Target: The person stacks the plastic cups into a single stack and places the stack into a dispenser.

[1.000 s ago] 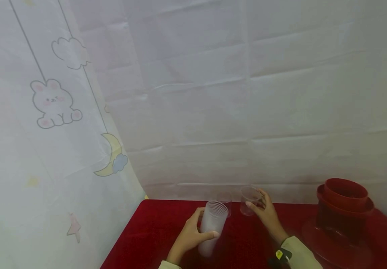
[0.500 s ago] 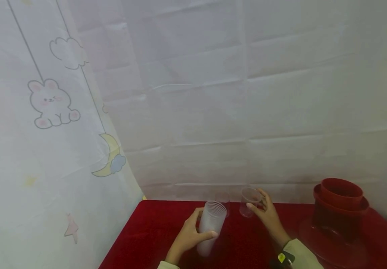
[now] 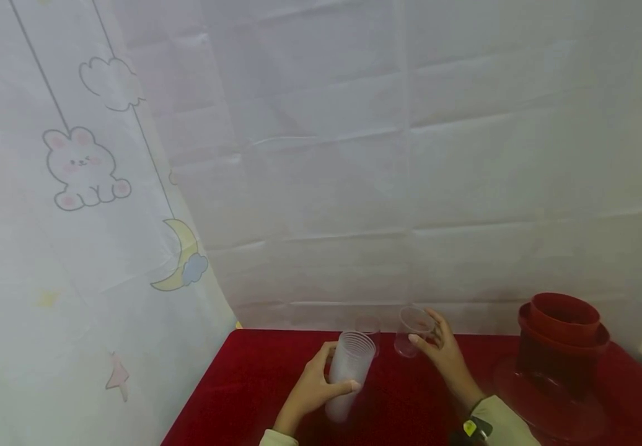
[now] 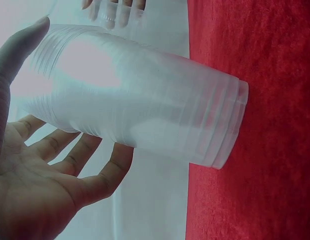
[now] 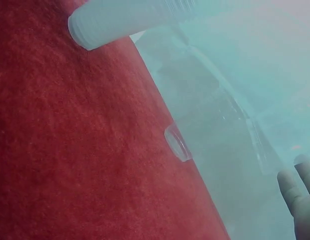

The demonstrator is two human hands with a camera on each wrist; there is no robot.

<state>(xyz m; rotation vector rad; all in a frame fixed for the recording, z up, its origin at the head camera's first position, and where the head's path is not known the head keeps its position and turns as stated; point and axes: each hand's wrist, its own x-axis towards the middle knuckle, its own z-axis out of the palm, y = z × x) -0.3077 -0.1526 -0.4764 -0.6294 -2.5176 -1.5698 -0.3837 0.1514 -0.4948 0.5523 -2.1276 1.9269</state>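
Observation:
My left hand [image 3: 311, 385] grips a tall stack of clear plastic cups [image 3: 350, 365], thumb on the near side and fingers round the far side. The stack leans slightly, rims up; in the left wrist view its nested bottoms [image 4: 220, 125] show against the red cloth. My right hand [image 3: 448, 358] holds a single clear plastic cup [image 3: 406, 339] between thumb and fingers, to the right of the stack. Another clear cup [image 3: 370, 324] stands behind the stack, partly hidden by it. The right wrist view catches only some fingers [image 5: 290, 192] of the right hand at its edge.
A red cloth [image 3: 259, 378] covers the table. At the right stands a red round plastic piece [image 3: 563, 347] with a stepped top and a wide base. A pale wall sheet [image 3: 321, 186] hangs right behind the table, with a printed sheet [image 3: 83, 260] along the left.
Hardly anything moves. The view shifts slightly, and both hands keep their hold on the stack and the single cup.

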